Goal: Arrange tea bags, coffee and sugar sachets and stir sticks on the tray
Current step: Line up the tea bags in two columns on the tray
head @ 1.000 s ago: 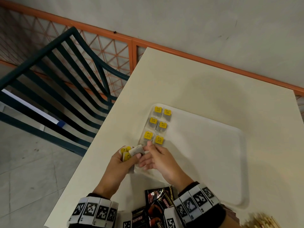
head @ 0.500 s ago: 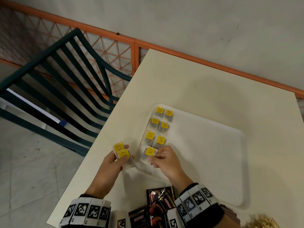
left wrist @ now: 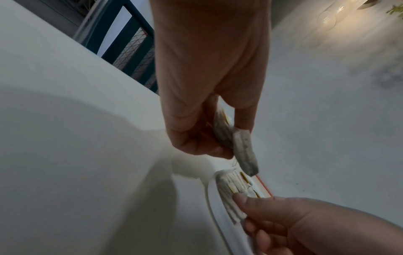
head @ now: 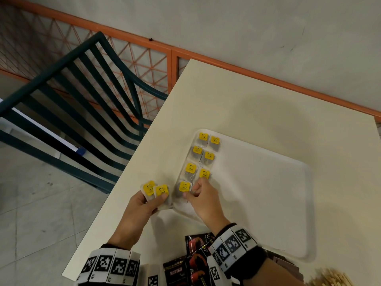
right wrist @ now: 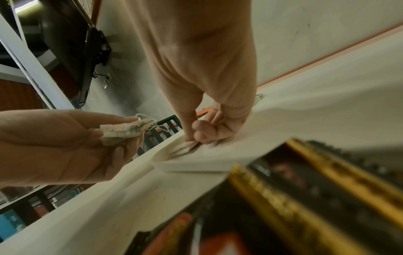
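Seven tea bags now lie on the tray, the newest one just set down under the pinching right hand, while the left hand beside the tray grips two spare bags, so the row grows

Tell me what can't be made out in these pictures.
- Stir sticks: head view, cut off by the bottom edge; the count is unknown.
- Coffee sachets: right wrist view, too blurred to read.
- Tea bags in the left hand: two yellow tags show; fingers hide any more.
- Tea bag under the right hand: partly covered.
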### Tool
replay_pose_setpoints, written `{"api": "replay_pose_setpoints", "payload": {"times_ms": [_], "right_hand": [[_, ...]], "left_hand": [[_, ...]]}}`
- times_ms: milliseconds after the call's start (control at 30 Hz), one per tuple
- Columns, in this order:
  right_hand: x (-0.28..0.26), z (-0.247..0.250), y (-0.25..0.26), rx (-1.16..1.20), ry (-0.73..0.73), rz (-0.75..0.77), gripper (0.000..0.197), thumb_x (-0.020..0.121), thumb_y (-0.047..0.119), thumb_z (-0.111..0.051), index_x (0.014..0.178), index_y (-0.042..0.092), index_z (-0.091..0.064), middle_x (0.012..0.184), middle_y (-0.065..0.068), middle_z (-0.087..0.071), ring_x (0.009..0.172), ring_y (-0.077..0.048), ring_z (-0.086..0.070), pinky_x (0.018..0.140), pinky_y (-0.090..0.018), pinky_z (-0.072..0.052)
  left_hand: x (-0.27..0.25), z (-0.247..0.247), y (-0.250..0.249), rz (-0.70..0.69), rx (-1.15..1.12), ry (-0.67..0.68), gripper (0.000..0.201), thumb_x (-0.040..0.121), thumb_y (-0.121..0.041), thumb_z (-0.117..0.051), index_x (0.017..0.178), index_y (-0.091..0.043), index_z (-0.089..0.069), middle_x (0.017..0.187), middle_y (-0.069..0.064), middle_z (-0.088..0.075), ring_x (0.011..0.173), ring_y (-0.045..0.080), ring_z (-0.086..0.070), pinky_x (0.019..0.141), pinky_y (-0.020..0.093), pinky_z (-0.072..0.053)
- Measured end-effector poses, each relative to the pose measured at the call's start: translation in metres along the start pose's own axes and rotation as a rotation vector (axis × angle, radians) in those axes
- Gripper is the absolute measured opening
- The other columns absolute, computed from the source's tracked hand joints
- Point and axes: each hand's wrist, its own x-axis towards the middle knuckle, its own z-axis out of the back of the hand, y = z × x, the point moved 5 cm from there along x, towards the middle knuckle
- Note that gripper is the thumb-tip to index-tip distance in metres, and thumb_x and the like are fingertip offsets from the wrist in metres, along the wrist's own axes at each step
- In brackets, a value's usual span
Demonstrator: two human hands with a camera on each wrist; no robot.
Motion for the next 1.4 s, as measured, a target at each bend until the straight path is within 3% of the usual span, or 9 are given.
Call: {"api": "replay_pose_setpoints", "payload": {"times_ms": [133,233,333,433,667,800,967,1200,1400], "right_hand": [[-0.005,0.003,0.009,-0.061,0.013,0.064,0.019,0.085,0.029,-0.063,0.08,0.015,-0.052,0.066,0.005,-0.054,0.061,-0.01,-0.049,0.058,-0.019,-0.039],[-0.014,-0.001,0.017,0.03,0.183,0.075,0.025,0.089,0.036,-0.057,0.093,0.012,-0.063,0.078,0.003,-0.06,0.065,-0.006,-0.054,0.066,-0.018,-0.042],[-0.022,-0.003,0.02,0.147,0.315,0.045,0.017,0.087,0.024,-0.062,0.099,0.012,-0.063,0.076,0.006,-0.06,0.055,0.005,-0.055,0.054,-0.007,-0.04],[-0.022,0.0,0.015,0.211,0.331,-0.002,0.007,0.084,0.012,-0.065,0.089,0.015,-0.061,0.072,0.006,-0.061,0.05,0.005,-0.056,0.05,-0.01,-0.043],[-0.021,0.026,-0.015,0.352,0.173,-0.205,0.011,0.081,0.005,-0.067,0.085,0.007,-0.057,0.066,-0.005,-0.061,0.054,-0.011,-0.055,0.05,-0.017,-0.048],[-0.019,0.033,-0.032,0.297,0.086,-0.272,0.013,0.078,0.008,-0.071,0.082,0.01,-0.058,0.066,-0.005,-0.062,0.056,-0.014,-0.055,0.05,-0.019,-0.047],[-0.012,0.032,-0.029,0.129,0.032,-0.214,0.018,0.076,0.017,-0.073,0.072,0.017,-0.055,0.063,-0.002,-0.061,0.054,-0.012,-0.055,0.052,-0.02,-0.041],[-0.012,0.03,-0.028,0.003,-0.008,-0.154,0.023,0.074,0.022,-0.074,0.066,0.018,-0.053,0.063,0.001,-0.058,0.061,-0.018,-0.056,0.062,-0.029,-0.045],[-0.02,0.045,-0.03,-0.053,-0.025,-0.117,0.02,0.081,0.031,-0.068,0.073,0.018,-0.056,0.068,0.004,-0.059,0.062,-0.011,-0.053,0.059,-0.02,-0.042]], "left_hand": [[-0.001,-0.006,-0.003,-0.033,0.007,0.02,0.022,0.08,-0.005,-0.064,0.102,-0.005,-0.067,0.09,0.006,-0.074,0.08,0.014,-0.069,0.075,0.023,-0.055],[-0.002,-0.012,-0.006,-0.058,0.018,0.041,0.022,0.08,-0.003,-0.064,0.102,-0.005,-0.066,0.085,0.003,-0.075,0.075,0.009,-0.069,0.062,0.014,-0.052],[-0.004,-0.017,-0.006,-0.075,0.041,0.052,0.016,0.083,-0.005,-0.061,0.097,-0.011,-0.066,0.078,-0.003,-0.075,0.07,0.004,-0.067,0.059,0.013,-0.05],[-0.003,-0.019,-0.002,-0.056,0.076,0.054,0.016,0.088,-0.016,-0.057,0.1,-0.017,-0.067,0.084,-0.005,-0.074,0.077,0.007,-0.063,0.073,0.021,-0.049],[-0.001,-0.018,0.003,-0.038,0.07,0.029,0.022,0.094,-0.016,-0.049,0.102,-0.012,-0.068,0.096,0.003,-0.073,0.092,0.017,-0.067,0.077,0.019,-0.055],[-0.004,-0.016,-0.001,-0.104,0.18,0.021,0.015,0.089,-0.013,-0.056,0.09,-0.018,-0.071,0.072,-0.011,-0.073,0.073,0.001,-0.064,0.072,0.014,-0.049],[-0.002,-0.017,-0.006,-0.218,0.406,0.021,0.01,0.08,-0.009,-0.069,0.084,-0.019,-0.071,0.074,-0.004,-0.074,0.071,0.009,-0.067,0.07,0.017,-0.051],[0.0,-0.037,-0.006,-0.299,0.679,0.116,0.027,0.076,-0.009,-0.072,0.072,-0.035,-0.065,0.067,-0.029,-0.066,0.07,-0.007,-0.062,0.064,0.006,-0.044],[0.008,-0.047,-0.002,-0.313,0.849,0.153,0.014,0.074,-0.012,-0.073,0.077,-0.023,-0.065,0.078,-0.002,-0.068,0.074,0.012,-0.061,0.069,0.021,-0.046]]}}
